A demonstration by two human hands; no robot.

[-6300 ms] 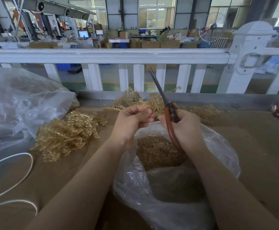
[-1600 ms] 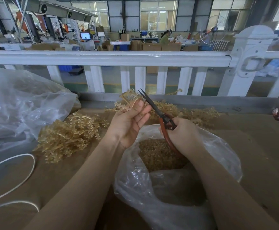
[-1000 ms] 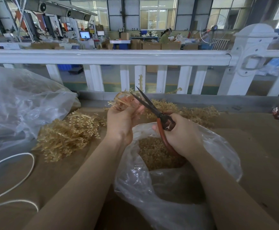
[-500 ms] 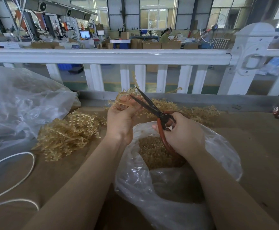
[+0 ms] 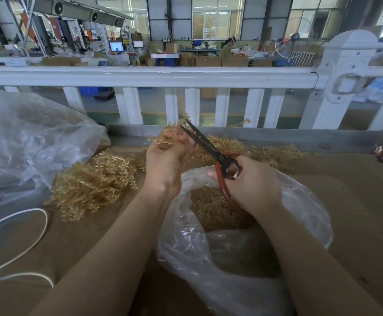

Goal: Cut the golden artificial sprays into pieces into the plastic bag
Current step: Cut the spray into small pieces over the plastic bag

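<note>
**Trainee:** Factory floor far behind, then a white railing (image 5: 149, 76), then the brown tabletop (image 5: 354, 201) carrying everything. Where do I look first?

**Trainer:** At the big things. A large clear sack (image 5: 26, 142) sits at the left, and the open plastic bag (image 5: 299, 201) sits near the middle, already holding a heap of cut pieces (image 5: 211, 208). Uncut golden sprays lie in a pile (image 5: 94, 183) left of the bag, and more (image 5: 268, 153) along the far edge.

**Trainee:** And the hands?

**Trainer:** The left hand (image 5: 165, 163) is curled round one spray (image 5: 174, 135), held above the far left rim of the bag. The right hand (image 5: 252, 185) grips the red handles of the scissors (image 5: 211, 149), with the blades parted.

**Trainee:** Which way does the spray point?

**Trainer:** Its long axis runs roughly upright and away from the person. One thin tip rises in front of the railing posts, and the stem end is hidden in the palm. The blades point far and left, toward the fingers.

**Trainee:** So how do I cut well?

**Trainer:** My advice: bring the spray back over the bag's mouth so pieces drop inside, not onto the tabletop. Set the blades across the stem, not along it, and keep the fingertips clear, since the blade tips look very close to them. Take short lengths and feed the stem up after each snip.
</note>
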